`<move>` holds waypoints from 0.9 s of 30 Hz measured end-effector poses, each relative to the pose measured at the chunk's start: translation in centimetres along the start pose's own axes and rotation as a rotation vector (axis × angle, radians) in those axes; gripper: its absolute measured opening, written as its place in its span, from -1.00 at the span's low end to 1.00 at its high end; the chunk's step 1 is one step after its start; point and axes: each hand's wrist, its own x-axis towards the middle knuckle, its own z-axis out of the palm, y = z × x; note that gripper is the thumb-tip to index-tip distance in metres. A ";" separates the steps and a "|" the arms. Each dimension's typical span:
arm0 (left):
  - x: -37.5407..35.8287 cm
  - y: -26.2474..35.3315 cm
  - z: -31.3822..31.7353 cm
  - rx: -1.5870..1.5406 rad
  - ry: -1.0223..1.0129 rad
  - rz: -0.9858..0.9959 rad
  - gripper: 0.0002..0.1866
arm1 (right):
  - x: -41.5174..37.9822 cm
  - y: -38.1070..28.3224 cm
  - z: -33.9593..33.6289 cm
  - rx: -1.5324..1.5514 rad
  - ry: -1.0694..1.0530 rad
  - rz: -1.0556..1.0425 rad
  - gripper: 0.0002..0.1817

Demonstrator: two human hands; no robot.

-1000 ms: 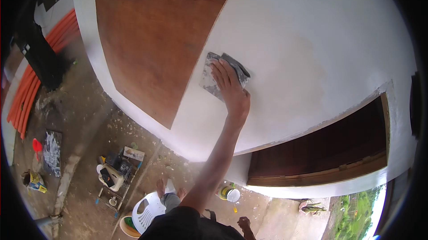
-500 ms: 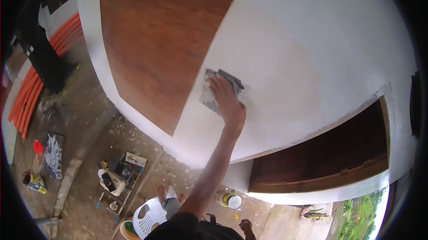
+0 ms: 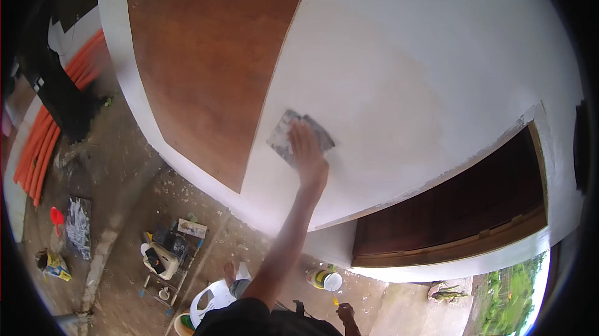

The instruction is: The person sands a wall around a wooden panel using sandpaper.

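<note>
My left hand (image 3: 307, 155) presses a mottled grey sheet of sandpaper (image 3: 282, 138) flat against the white wall (image 3: 380, 55). Its fingers lie over the sheet and point up the wall, and a dark edge of the sheet shows beyond them. Just to the left of the sheet runs the border of a reddish-brown wood panel (image 3: 206, 55). Low in view, my right hand (image 3: 345, 314) hangs beside my body with its fingers curled; what it holds, if anything, is hidden. Near it on the floor stands a white-lidded bucket (image 3: 324, 280).
A recessed dark wood opening (image 3: 455, 224) lies at the right. Below, a white plastic chair (image 3: 215, 298) stands near a small rack (image 3: 171, 267) carrying tools and a container. Orange pipes (image 3: 40, 149), a paint-smeared board (image 3: 78, 227) and a red scoop (image 3: 57, 216) are at the left.
My left hand and the sandpaper have moved down and left along the wall. The whole view has shifted slightly. My right hand stays low beside my body.
</note>
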 end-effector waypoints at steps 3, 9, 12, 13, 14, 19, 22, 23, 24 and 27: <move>-4.5 -2.2 0.8 -0.087 0.020 -0.193 -0.05 | -1.3 0.4 0.8 -0.002 -0.012 -0.074 -0.79; 7.1 10.4 -1.9 -0.135 0.090 0.116 0.02 | -0.1 2.1 0.9 0.134 -0.103 0.029 -0.83; -6.1 2.6 2.3 -0.095 -0.135 -0.006 0.00 | -1.5 -2.2 1.3 0.105 -0.036 0.096 -0.82; -9.1 0.1 2.3 -0.099 -0.166 -0.094 -0.01 | 0.0 -1.5 2.3 0.054 -0.041 0.025 -0.80; -11.4 -1.8 1.6 -0.101 -0.196 -0.183 -0.01 | 0.8 -0.6 3.1 0.001 -0.043 -0.040 -0.78; 3.9 9.2 -7.0 -0.280 0.093 0.081 0.00 | 1.7 -0.3 4.0 0.004 -0.025 -0.134 -0.79; 7.6 10.7 -5.1 -0.090 -0.030 0.207 -0.02 | -1.0 -4.9 2.5 0.280 -0.137 0.016 -0.74; 5.8 8.0 -2.6 -0.013 -0.039 0.216 -0.04 | -0.2 -4.8 2.6 0.176 -0.101 -0.016 -0.73; 2.2 4.3 -0.3 0.029 -0.077 0.172 -0.05 | 1.1 -4.2 3.5 0.083 -0.066 -0.052 -0.73; -14.9 -9.7 0.3 0.121 -0.405 -0.032 -0.07 | 2.4 -2.3 6.8 0.094 -0.097 -0.122 -0.69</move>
